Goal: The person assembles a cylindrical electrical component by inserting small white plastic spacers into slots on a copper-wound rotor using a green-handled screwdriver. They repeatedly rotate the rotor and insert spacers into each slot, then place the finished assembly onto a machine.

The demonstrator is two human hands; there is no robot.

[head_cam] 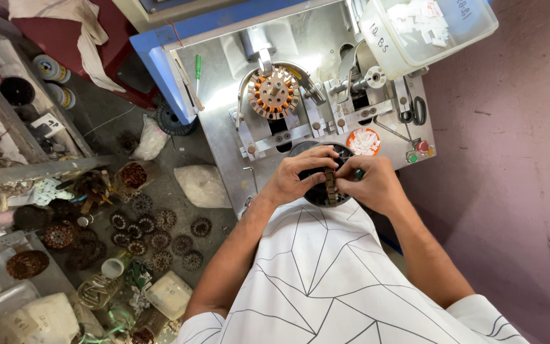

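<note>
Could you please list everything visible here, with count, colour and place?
round slotted core: one, dark, held at the machine's front edge
winding machine: one, grey metal with blue frame, top centre
wound core: one, copper and orange, mounted on the machine
plastic bin: one, translucent white, top right, holding white slips
scissors: one, black, right of the machine
loose cores: many, dark, on the floor at left
left hand: one, gripping the core
right hand: one, gripping the core
</note>
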